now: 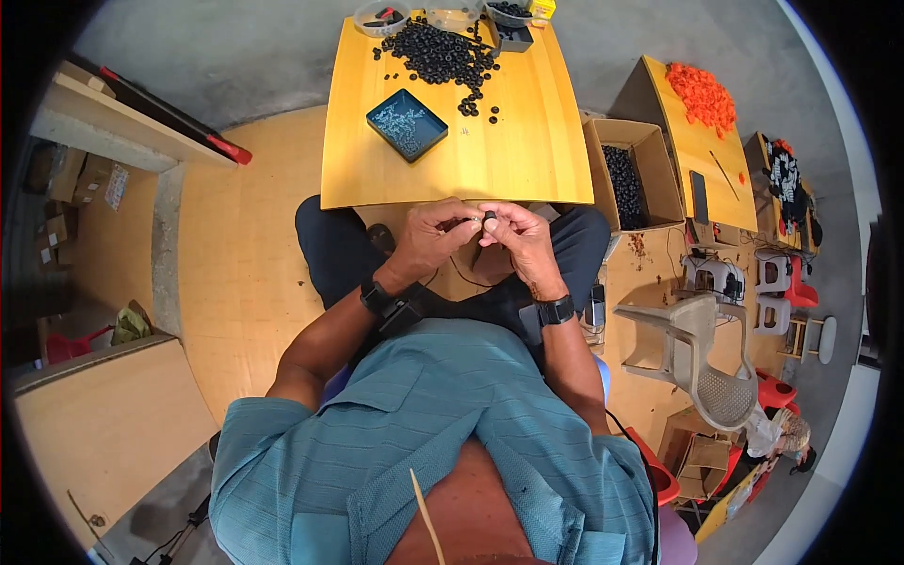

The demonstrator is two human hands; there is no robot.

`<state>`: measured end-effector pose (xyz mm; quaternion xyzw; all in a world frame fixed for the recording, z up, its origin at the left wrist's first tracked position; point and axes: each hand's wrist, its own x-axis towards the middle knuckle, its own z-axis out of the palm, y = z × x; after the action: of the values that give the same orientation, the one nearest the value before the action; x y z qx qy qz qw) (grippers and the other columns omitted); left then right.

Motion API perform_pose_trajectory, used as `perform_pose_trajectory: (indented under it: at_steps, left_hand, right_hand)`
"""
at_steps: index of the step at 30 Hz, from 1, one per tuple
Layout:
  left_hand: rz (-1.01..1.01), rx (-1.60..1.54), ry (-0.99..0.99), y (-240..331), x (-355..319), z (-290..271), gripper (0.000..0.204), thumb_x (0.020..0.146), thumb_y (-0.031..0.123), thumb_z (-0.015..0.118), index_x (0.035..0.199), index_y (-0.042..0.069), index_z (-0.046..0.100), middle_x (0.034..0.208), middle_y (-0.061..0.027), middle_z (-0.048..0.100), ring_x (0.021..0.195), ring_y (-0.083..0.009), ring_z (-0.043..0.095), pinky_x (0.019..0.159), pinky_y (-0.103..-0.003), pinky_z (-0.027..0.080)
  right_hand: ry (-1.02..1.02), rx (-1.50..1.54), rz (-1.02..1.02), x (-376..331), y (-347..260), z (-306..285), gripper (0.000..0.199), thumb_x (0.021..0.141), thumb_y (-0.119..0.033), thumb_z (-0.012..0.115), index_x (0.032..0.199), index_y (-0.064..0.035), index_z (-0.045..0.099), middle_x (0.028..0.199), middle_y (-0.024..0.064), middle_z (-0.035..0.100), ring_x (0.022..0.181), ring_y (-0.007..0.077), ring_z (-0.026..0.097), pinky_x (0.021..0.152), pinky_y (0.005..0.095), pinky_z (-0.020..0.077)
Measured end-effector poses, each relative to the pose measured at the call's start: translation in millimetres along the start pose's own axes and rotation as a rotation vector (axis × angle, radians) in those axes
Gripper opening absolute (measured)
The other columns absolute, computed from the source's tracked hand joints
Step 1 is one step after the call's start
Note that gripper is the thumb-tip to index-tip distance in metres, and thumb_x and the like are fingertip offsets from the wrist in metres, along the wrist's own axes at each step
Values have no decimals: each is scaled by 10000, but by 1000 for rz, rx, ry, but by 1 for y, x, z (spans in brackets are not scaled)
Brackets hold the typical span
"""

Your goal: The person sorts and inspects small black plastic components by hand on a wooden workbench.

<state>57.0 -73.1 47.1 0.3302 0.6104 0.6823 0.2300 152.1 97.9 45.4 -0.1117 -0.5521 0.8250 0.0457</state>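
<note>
Both hands meet just off the front edge of the yellow table (527,141), above my lap. Between the thumb and fingers of my right hand (527,247) is a small black round part (489,217). My left hand (428,240) is closed in a pinch right beside that part; a tiny pale thing seems to be at its fingertips, too small to name. On the table, a dark square tray (428,149) holds many small silvery pieces, perhaps screws. Behind it lies a spread heap of black ring-shaped parts (438,55), a few of them scattered toward the right.
Clear plastic bowls (381,28) and a small dark box (511,38) stand at the table's far edge. To the right are a cardboard box (650,141) of black parts, a second table with an orange heap (702,96), and a beige plastic chair (697,348). Black straps circle both wrists.
</note>
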Motion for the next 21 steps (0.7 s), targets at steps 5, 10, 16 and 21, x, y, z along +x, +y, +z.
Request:
perform_pose_trajectory:
  at_steps: [5, 10, 16, 21]
  left_hand:
    - [45, 71, 11, 4, 8, -5, 176, 889, 23, 656, 1057, 12, 707, 827, -20, 632, 727, -69, 537, 647, -222, 437]
    - [115, 125, -66, 0, 15, -7, 195, 876, 26, 663, 1065, 27, 711, 829, -44, 649, 744, -101, 570, 672, -241, 458]
    - [109, 218, -94, -7, 12, -11, 194, 865, 31, 672, 1054, 22, 712, 837, -58, 666, 772, -125, 607, 699, -253, 477]
    - [15, 57, -30, -8, 11, -9, 185, 874, 69, 676, 1046, 19, 721, 800, -50, 665, 729, -94, 579, 651, -242, 457]
  right_hand:
    - [3, -302, -108, 6, -3, 3, 223, 899, -33, 686, 1119, 1, 686, 843, -17, 582, 731, 49, 541, 669, 199, 472]
    - [-45, -482, -143, 9, -6, 3, 179, 870, -11, 695, 1047, 10, 689, 830, -7, 548, 759, 63, 522, 679, 217, 454]
    - [-53, -624, -113, 8, -9, 8, 163, 856, 3, 693, 1018, 13, 688, 833, 17, 571, 769, 79, 528, 686, 225, 451]
    - [18, -342, -6, 6, 5, 7, 128, 900, -50, 691, 1015, 7, 696, 867, 6, 619, 749, 58, 567, 658, 198, 471]
